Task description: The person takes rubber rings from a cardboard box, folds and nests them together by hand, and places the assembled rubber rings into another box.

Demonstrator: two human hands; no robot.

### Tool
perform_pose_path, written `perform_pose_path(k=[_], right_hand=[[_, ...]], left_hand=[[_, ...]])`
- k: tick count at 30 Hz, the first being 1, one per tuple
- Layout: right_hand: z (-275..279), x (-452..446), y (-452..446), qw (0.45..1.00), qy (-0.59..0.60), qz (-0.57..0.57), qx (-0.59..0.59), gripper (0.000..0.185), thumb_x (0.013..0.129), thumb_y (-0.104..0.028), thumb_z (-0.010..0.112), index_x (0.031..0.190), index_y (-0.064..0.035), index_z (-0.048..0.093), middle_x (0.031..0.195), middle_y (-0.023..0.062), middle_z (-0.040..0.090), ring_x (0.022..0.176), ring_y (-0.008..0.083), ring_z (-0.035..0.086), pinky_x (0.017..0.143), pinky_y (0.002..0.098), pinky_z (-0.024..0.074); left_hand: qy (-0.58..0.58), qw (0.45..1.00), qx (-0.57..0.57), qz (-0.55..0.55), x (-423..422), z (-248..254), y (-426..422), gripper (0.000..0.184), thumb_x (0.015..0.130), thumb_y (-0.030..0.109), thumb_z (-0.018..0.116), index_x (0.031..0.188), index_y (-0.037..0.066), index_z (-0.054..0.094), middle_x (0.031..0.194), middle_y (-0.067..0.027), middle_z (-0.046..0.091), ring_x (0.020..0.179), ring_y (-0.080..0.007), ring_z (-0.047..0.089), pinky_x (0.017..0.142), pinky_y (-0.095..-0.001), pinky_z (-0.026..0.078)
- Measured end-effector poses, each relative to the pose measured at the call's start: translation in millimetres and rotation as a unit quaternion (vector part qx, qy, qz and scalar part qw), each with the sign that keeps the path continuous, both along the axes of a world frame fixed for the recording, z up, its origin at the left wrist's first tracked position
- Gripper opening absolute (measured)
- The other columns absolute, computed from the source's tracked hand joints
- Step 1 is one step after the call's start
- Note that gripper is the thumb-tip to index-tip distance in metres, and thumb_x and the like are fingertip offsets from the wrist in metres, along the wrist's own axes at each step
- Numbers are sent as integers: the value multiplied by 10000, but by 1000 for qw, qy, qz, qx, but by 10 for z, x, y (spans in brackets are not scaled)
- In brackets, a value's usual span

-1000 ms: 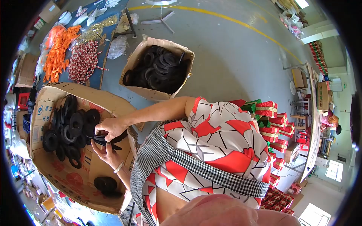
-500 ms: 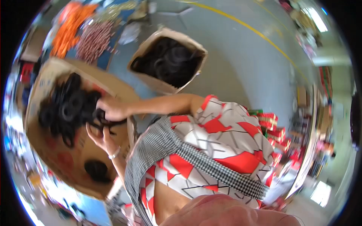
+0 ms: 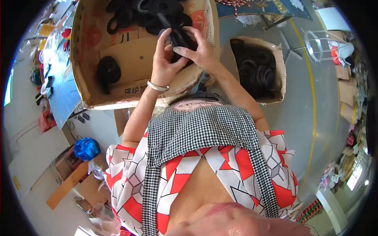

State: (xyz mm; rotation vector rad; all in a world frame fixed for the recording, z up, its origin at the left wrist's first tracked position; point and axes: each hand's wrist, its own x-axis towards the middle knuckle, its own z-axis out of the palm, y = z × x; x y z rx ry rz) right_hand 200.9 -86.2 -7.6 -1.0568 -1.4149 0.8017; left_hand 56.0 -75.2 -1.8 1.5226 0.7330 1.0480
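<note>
A: What did the hands grip?

B: The left hand (image 3: 163,67), with a bangle (image 3: 158,86) at its wrist, and the right hand (image 3: 202,57) were curled together, fingers and thumbs clasping a dark bundle (image 3: 180,40), apparently black rings.

A: Where was it?

B: Between both hands, over the near right part of a large carton (image 3: 130,49). Just beyond lay a heap of loose rings (image 3: 181,19); a small cluster (image 3: 108,70) sat apart, to the left.

A: How much was done?

B: One bundle was in hand; the heap, by its looseness, seemed unsorted. A smaller carton (image 3: 280,70), at right, held many rings, but whether finished or waiting could not be told.
</note>
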Motion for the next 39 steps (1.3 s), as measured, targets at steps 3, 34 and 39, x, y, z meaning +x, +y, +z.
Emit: perform_pose_path(k=[3, 34, 39], right_hand=[[19, 16, 35, 981, 157, 70, -89, 579, 776, -166, 702, 1223, 54, 406, 1046, 107, 586, 959, 146, 567, 833, 275, 471], [185, 456, 25, 810, 386, 338, -284, 180, 924, -166, 496, 1034, -25, 517, 667, -25, 425, 454, 37, 330, 494, 228, 314], [308, 469, 112, 894, 183, 262, -315, 257, 903, -231, 557, 973, 17, 559, 582, -38, 400, 444, 39, 311, 457, 217, 303]], left_hand=[[-59, 996, -53, -45, -57, 34, -4, 847, 738, -111, 603, 1415, 107, 142, 967, -96, 591, 877, -131, 575, 786, -254, 481], [-152, 981, -26, 119, -584, 464, -26, 464, 774, -8, 660, 1197, -40, 472, 903, -105, 633, 705, -158, 612, 697, -276, 509], [31, 993, -44, 104, -751, 352, 138, 481, 743, -15, 695, 1185, -30, 507, 885, -79, 643, 770, -126, 605, 752, -246, 490]])
